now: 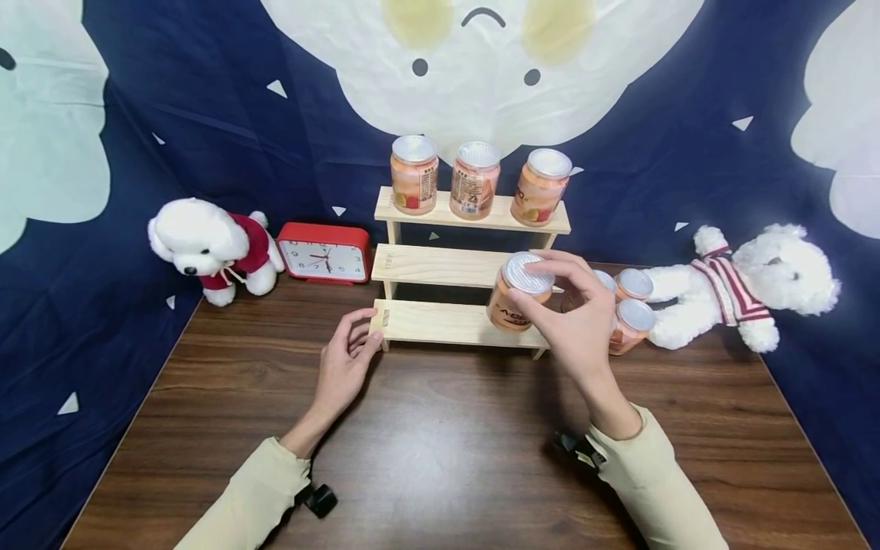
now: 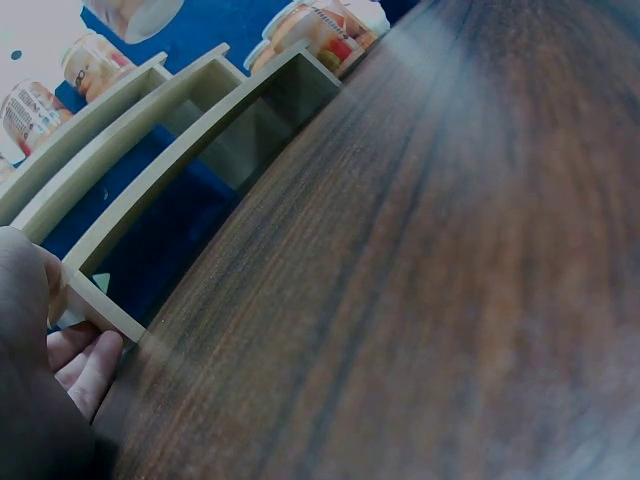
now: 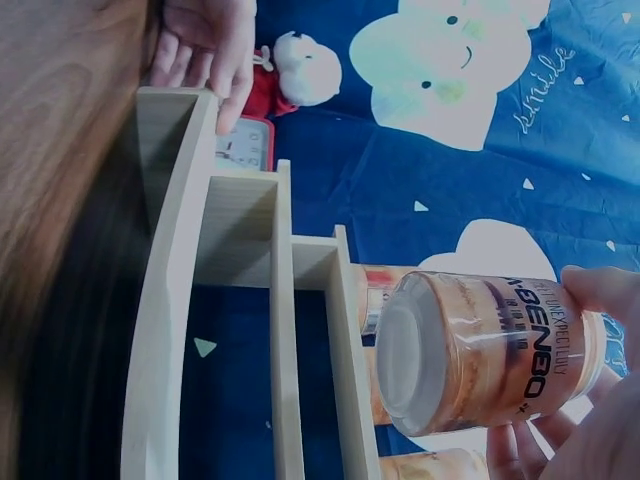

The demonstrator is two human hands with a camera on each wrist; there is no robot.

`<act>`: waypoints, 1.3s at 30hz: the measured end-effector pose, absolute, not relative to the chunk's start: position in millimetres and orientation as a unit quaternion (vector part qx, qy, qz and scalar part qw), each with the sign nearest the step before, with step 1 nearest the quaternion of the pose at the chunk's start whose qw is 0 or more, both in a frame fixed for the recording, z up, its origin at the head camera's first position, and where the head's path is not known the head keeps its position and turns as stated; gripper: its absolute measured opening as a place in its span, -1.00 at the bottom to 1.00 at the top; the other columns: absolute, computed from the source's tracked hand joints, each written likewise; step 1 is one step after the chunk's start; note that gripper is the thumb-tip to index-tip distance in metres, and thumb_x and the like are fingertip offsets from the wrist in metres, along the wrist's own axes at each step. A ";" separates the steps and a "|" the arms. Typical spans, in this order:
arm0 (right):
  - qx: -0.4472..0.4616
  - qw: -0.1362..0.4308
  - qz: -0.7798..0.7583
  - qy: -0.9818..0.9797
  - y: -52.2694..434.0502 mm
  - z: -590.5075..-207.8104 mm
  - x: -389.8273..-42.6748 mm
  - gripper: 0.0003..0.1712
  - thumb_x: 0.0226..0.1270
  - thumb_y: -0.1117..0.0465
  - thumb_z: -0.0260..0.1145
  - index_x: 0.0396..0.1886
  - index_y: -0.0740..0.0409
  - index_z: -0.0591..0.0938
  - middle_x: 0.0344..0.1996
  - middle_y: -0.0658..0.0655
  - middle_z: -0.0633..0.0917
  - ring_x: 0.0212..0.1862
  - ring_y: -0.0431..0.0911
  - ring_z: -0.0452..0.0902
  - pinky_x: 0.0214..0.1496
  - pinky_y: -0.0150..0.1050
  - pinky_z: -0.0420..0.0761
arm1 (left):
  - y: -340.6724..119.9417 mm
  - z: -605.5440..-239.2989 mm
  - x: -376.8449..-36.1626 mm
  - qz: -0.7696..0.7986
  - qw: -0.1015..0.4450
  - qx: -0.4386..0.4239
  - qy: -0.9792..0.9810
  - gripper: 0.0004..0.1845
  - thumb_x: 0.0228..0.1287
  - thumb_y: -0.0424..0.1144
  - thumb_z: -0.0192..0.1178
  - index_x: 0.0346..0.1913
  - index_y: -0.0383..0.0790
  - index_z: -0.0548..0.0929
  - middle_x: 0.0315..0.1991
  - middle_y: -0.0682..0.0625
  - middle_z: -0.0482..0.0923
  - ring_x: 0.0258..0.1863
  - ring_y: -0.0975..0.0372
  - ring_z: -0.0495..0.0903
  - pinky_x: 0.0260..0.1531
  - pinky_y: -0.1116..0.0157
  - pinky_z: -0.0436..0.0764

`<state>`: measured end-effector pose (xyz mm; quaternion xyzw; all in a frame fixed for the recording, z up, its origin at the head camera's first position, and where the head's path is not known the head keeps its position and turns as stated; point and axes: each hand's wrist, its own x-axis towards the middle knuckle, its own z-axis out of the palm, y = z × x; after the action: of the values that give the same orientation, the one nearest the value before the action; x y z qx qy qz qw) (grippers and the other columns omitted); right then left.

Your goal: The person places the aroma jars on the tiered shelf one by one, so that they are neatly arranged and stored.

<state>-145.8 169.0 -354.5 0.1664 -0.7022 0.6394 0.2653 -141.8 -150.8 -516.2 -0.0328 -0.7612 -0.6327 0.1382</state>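
With thumb and fingers around its lid end, my right hand (image 1: 580,317) holds a canned-fruit jar (image 1: 516,309) with an orange label and clear ridged lid. In the head view the jar overlaps the right part of the lowest step of a three-step wooden display rack (image 1: 440,322). The right wrist view shows the bottom of the jar (image 3: 480,350), with no step directly under it. My left hand (image 1: 346,359) grips the left end of the lowest step; the left wrist view shows its fingers (image 2: 88,368) bent around the end panel.
Three similar jars (image 1: 474,183) stand in a row on the top step. Several more jars (image 1: 631,325) are right of the rack, partly behind my right hand. A red alarm clock (image 1: 325,253) and white plush dog (image 1: 216,244) stand left; a white plush toy (image 1: 736,286) lies right.
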 end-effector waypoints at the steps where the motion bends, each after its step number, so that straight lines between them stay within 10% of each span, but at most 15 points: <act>1: 0.165 0.265 0.642 -0.700 166.7 -353.7 -147.5 -0.57 0.01 0.61 0.70 -0.07 0.49 0.80 0.10 0.22 0.78 0.14 0.04 0.72 0.03 -0.37 0.76 | -150.7 -516.3 -142.1 -0.632 0.138 -0.030 -0.762 -0.60 0.59 -0.21 0.41 0.38 -0.12 0.68 0.08 -0.25 0.83 0.03 0.27 0.79 -0.02 0.51 0.77; 39: 0.198 0.246 0.630 -0.710 85.2 -370.3 -199.3 -0.61 0.18 0.40 0.74 0.01 0.32 0.84 0.19 0.22 0.83 0.27 -0.04 0.75 0.37 -0.12 0.72 | -145.0 -499.9 -137.2 -0.636 0.102 -0.003 -0.765 -0.58 0.61 -0.45 0.30 0.43 -0.22 0.62 0.15 -0.32 0.79 -0.01 0.50 0.72 0.03 0.55 0.73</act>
<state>-199.3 85.2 -370.3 0.1978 -0.7100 0.6296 0.2459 -137.2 -145.0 -499.9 -0.0034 -0.7650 -0.6358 0.1024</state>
